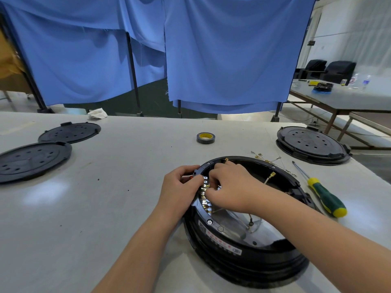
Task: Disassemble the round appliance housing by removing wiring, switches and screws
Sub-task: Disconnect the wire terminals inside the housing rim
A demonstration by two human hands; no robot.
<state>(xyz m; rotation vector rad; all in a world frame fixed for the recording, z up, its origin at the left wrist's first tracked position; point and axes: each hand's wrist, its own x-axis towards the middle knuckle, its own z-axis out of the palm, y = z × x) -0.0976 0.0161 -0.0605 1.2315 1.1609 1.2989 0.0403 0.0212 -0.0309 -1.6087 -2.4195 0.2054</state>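
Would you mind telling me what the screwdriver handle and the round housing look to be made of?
Screwdriver handle: glossy green and yellow, probably moulded plastic. Round housing: black, semi-gloss with ribbed sides, likely plastic; the shiny silvery plate inside looks like metal.

Landmark: round housing [243,246], near right on bench [105,208]. Left of housing: broad open bench, passable. Far left: two black perforated discs [33,159], overlapping. Beyond housing: tape roll [205,137], bare bench around it. Just right: screwdriver [323,195] lying beside rim; loose wires [268,159] at far-right rim. Further right, beyond: second black housing [313,144]. Inside housing: both forearms crossing opening, terminal row [204,195] at left wall.
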